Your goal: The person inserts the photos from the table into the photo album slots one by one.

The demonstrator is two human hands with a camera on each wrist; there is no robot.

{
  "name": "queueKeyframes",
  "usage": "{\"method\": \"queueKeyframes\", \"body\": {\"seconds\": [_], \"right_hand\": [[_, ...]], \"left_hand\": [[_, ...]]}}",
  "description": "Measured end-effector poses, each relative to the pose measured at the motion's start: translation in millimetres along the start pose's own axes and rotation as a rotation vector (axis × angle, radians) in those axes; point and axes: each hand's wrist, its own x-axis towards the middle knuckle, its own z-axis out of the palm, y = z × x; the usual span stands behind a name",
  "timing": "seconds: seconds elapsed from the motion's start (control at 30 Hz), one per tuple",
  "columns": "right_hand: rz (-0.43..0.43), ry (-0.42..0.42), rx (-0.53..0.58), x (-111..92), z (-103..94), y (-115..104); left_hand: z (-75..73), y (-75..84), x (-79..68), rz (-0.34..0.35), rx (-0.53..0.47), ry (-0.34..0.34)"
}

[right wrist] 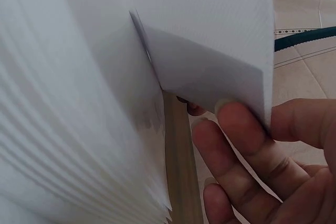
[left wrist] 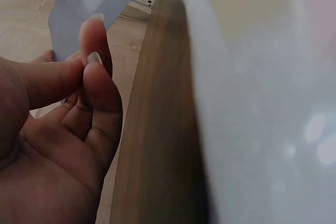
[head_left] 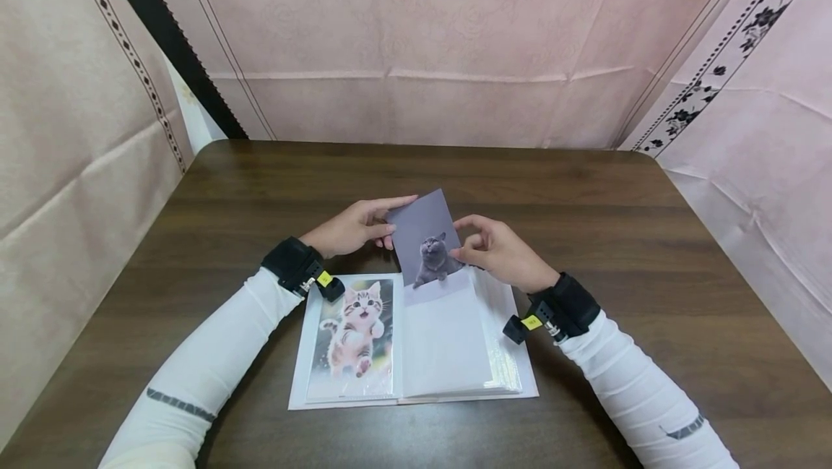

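Observation:
A photo album [head_left: 299, 391] lies spread on the table, its left page showing a striped kitten photo [head_left: 356, 335] under clear plastic. Tilted over the right page is a grey-purple photo of a grey cat [head_left: 419, 227]; its lower end overlaps the top of that page's clear pocket [head_left: 448, 353]. My left hand [head_left: 354, 227] pinches the cat photo's upper left edge between thumb and fingers. On the opposite side, my right hand [head_left: 503, 252] pinches the photo's right edge, close to the pocket's top. In the right wrist view, fingertips [right wrist: 244, 127] grip the edge of a white sheet.
More album pages [right wrist: 94, 145] are stacked under the right page, fanned at the edge. The brown wooden table [head_left: 650, 238] extends around the album. Pale patterned cloth [head_left: 416, 35] hangs behind the table and at both sides.

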Motion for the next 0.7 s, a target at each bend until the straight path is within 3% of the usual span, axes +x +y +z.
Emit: {"method": "queueKeyframes", "body": {"seconds": [0.7], "right_hand": [[-0.004, 0.004, 0.058, 1.1, -0.2, 1.4]], "left_hand": [[3.1, 1.4, -0.4, 0.017, -0.015, -0.029]]}}
